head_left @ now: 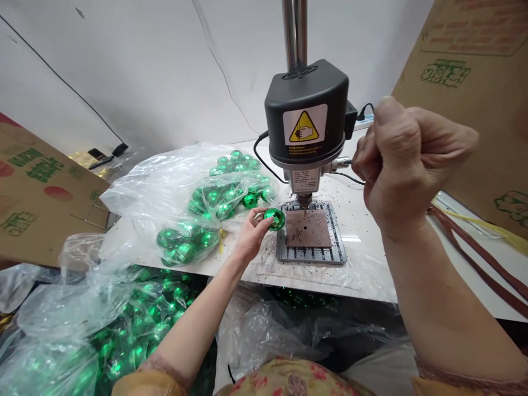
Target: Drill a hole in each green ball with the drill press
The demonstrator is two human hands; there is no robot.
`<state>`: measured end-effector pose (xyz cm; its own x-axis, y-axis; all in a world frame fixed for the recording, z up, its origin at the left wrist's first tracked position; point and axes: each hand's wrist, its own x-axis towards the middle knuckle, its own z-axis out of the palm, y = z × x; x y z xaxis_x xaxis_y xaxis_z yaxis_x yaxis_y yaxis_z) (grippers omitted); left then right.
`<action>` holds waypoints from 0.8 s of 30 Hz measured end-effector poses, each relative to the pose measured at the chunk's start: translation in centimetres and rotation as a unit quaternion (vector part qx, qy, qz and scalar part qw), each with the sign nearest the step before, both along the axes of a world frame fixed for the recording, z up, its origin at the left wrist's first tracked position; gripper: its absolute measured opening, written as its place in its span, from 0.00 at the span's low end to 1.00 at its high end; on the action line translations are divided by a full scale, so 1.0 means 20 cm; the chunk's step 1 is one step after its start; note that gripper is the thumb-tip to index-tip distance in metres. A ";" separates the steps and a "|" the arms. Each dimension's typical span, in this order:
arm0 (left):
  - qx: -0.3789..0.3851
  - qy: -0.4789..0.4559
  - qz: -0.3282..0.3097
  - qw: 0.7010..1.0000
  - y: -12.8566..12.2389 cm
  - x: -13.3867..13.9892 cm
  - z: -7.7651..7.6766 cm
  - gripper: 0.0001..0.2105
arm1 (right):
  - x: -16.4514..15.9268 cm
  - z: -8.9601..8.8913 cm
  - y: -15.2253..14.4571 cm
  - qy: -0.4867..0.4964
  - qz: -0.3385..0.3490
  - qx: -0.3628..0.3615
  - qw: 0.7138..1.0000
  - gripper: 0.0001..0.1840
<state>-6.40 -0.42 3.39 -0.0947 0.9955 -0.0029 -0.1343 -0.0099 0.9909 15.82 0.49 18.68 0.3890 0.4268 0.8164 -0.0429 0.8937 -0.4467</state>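
Left hand (253, 234) has exactly one green faceted ball (275, 219) pinched between thumb and fingers, right at the left edge of the slotted metal base (338, 250). Right hand (406, 159) is a tight fist wrapped around the drill press's one metal handle (340, 163), raised off to the right.

So, one drill press (307, 137), black head on one shiny column (295, 33), one yellow warning label (305, 125) on the front. One thin bit (304, 212) points down at one brown square board (317, 236), which has one dark hole (305, 227) in it. Honestly can't tell if the tip touches. Dark shavings all over the base and the white counter (358, 256), way too many to count.

Left of the press there's a big clear plastic bag (140, 184) with a whole pile of green balls (185, 245), again no chance of counting. Another green heap (142, 324) sits below the counter edge under plastic. Two cardboard boxes, one left (39, 214), one right (490, 121).
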 end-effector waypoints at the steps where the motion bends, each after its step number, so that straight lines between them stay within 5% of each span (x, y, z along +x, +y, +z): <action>1: -0.007 -0.012 -0.003 1.000 -0.01 0.03 -0.02 0.25 | 0.00 0.00 0.00 -0.004 -0.003 -0.005 1.000 0.23; 12: 0.041 0.054 -0.051 0.996 0.08 0.19 -0.17 0.26 | 0.00 0.01 0.00 -0.031 -0.018 0.002 0.999 0.26; 24: 0.146 0.181 -0.091 0.968 0.07 0.27 -0.16 0.25 | 0.01 0.00 -0.01 -0.040 -0.033 -0.010 0.999 0.25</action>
<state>-1.04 0.94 0.17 0.1405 0.9494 0.2810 0.1953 -0.3049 0.9321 15.96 0.21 18.69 0.3500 0.4193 0.8376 0.0528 0.8840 -0.4646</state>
